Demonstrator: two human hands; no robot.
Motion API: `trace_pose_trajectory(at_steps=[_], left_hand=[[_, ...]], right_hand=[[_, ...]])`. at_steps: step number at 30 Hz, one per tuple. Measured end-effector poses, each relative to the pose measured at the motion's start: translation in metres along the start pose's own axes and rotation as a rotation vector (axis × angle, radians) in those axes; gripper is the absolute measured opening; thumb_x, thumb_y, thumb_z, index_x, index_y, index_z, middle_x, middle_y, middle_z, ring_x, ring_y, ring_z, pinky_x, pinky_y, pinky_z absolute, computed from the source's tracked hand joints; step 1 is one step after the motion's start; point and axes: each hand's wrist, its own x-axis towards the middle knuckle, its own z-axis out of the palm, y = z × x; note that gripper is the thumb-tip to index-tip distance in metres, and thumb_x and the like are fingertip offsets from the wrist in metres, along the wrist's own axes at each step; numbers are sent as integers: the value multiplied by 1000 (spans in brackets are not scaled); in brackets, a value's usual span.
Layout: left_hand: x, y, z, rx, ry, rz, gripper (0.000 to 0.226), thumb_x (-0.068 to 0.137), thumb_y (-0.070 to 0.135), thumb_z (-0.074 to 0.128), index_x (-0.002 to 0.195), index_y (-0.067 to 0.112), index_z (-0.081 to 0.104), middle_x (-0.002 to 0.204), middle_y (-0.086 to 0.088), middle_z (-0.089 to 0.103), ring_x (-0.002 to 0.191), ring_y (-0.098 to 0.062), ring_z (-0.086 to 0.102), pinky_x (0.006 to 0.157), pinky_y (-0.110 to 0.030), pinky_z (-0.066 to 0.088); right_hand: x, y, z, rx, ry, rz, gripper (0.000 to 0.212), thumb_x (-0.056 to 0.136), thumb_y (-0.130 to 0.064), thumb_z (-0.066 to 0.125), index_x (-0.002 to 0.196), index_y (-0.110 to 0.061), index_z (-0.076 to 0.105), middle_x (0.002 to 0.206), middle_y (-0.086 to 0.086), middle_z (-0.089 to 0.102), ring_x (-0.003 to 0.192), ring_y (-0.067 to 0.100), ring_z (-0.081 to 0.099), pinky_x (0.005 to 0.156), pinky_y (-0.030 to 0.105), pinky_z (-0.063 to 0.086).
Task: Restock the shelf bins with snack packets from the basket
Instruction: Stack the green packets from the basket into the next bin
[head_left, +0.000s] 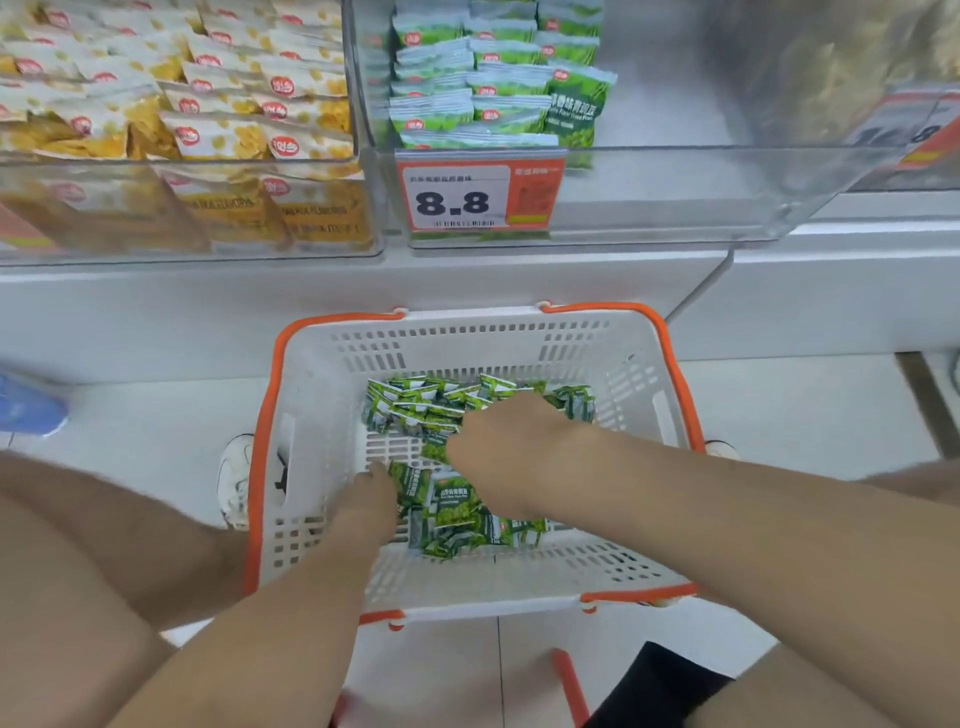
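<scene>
Both hands in basket. L hand fingertips touching green pea packets just right of it; grip unclear. R hand pressed on far pile, closure unclear. Half-empty clear bin well beyond/above, R nearer.

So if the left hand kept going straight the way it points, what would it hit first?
Probably the green snack packets lying in the basket: the left hand points forward and down, fingertips already at the near pile's edge. Depth is unclear, so it may reach the basket floor beside them.
</scene>
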Motion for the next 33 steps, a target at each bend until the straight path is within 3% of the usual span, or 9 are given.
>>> trace_pose_trajectory(at_steps=[2,5,12,16,20,24,27,30,33], left_hand=[[3,-3,-1,-5,-38,17,70,97,2,56,159,1,22,138,-15,59,118,-31,64,87,-37,55],[-2,-4,-7,8,-90,51,39,98,6,64,135,9,55,125,-9,64,102,-26,64,76,-32,50],[-21,-5,-64,-89,-97,127,39,90,43,78,104,12,60,108,-5,65,89,-22,63,75,-34,54],[-50,0,-125,-691,-222,293,29,95,30,76,95,9,57,86,-10,59,86,-27,78,87,-46,62],[-107,14,-188,-1029,-170,507,29,100,29,69,121,10,63,98,-9,59,88,-24,75,77,-34,56],[-151,26,-233,-1238,-197,634,32,102,22,66,128,4,60,137,-7,62,74,-21,67,70,-26,55],[-178,33,-258,-1211,-108,661,29,107,16,57,130,-2,56,125,-14,69,61,-21,63,53,-23,52],[-205,34,-283,-1148,-3,663,33,110,33,47,127,8,61,86,-22,70,55,-23,63,46,-25,48],[-224,26,-303,-1120,-2,731,37,109,42,48,116,6,57,86,-26,71,56,-29,65,47,-28,48]], right_hand=[[2,0,-1,3,-17,-9,12,98,-4,50,95,-16,49,80,1,42,61,19,49,49,29,40],[4,0,-4,8,-29,-20,9,98,-5,51,97,-14,53,79,1,41,62,18,49,50,30,42],[-9,4,-15,42,18,-38,9,97,-7,54,97,-16,52,81,1,47,63,17,49,50,31,39],[-31,23,-29,28,148,58,19,93,-2,58,101,-16,48,78,0,36,68,21,53,51,33,38],[-55,55,-35,102,304,107,41,87,-7,67,119,-21,46,95,3,49,90,31,62,56,36,42],[-74,66,-37,218,440,87,69,71,-37,88,121,-28,41,111,0,49,98,26,59,74,41,53],[-82,61,-47,214,665,156,46,78,-52,74,107,-29,47,102,-2,57,93,25,61,68,37,50],[-89,60,-57,371,799,262,17,85,-36,65,93,-23,57,89,3,64,91,32,63,69,39,53],[-96,68,-66,616,850,388,12,86,-29,68,92,-18,67,87,6,68,95,31,62,79,42,54]])
